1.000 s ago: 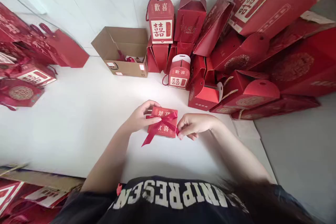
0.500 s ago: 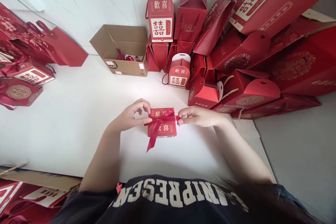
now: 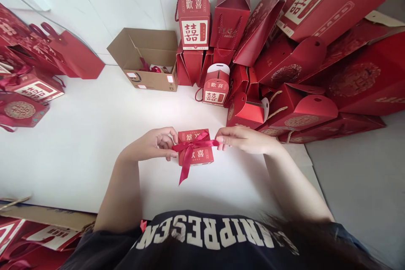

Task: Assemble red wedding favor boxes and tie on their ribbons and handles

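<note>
**Red ribbon drawn across a small gift box**

The gift box, red with white characters on its lid, sits flat on the white table just in front of the person, squarely between the two hands. The ribbon crosses the lid from side to side and gathers at a knot near the middle. One loose tail hangs over the near edge onto the table.

The left hand has thumb and fingertips pinched closed on the ribbon at the box's left edge. The right hand is pinched on the other end at the right edge, its remaining fingers curled in.

Farther back, a small handled box stands near the wall. To its left an open cardboard carton holds scraps of red. A tall labelled box rises behind them. To the right lies a heap of red paper bags, some upright and some tipped over. More red boxes crowd the table's left edge.
</note>
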The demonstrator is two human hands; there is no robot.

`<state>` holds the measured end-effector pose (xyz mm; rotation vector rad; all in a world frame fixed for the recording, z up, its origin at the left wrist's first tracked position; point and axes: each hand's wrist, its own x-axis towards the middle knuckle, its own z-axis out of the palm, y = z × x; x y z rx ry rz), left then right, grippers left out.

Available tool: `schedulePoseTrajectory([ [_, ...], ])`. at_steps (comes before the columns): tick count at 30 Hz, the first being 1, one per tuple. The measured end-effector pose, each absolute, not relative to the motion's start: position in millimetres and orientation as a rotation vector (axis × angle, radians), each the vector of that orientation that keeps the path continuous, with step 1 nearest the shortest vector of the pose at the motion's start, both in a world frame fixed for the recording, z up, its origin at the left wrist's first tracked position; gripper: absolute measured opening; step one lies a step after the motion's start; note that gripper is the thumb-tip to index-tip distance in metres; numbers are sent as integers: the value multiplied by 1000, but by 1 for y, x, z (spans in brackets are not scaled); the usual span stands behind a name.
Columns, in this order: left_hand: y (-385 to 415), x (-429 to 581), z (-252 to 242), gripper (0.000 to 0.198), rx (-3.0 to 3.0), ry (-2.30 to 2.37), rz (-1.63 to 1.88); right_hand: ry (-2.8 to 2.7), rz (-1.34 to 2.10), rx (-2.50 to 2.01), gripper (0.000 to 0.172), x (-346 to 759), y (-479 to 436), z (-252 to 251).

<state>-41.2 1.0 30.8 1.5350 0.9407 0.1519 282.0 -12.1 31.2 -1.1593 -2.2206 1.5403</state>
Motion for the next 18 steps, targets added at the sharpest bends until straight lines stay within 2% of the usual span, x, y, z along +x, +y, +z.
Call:
schedulePoseTrajectory([
  [4, 3, -42, 26, 22, 1506, 879, 206, -2006, 1672, -1076, 40, 270, -13, 27],
  [11, 8, -40, 16, 31, 1485, 843, 246, -1919, 1828, -936, 31, 265, -16, 17],
  [18, 9, -33, 12, 32, 1475, 921, 346, -2094, 1711, -918, 33, 266, -13, 14],
])
